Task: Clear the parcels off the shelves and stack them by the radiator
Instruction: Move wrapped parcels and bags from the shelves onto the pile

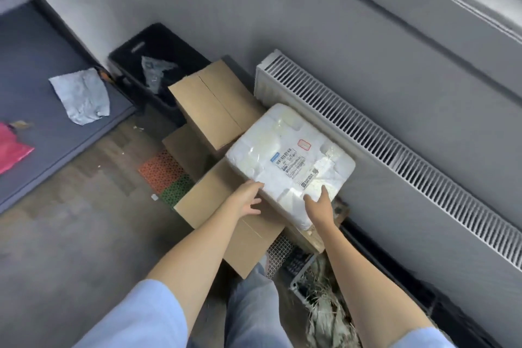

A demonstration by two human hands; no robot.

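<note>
Radiator (381,133) runs along the right wall; shelf (42,70) at upper left still carries a grey mailer (82,94) and a pink bag (12,150), so you're not done. Mid-frame, cardboard boxes (214,102) are already piled just beside the radiator, with the white foam parcel (291,158) on top. Your left hand (247,200) sits at its near-left edge, fingers relaxed and spread; your right hand (320,205) rests flat on its near corner. Neither grips. Looks placed; probably back to the shelf next.
</note>
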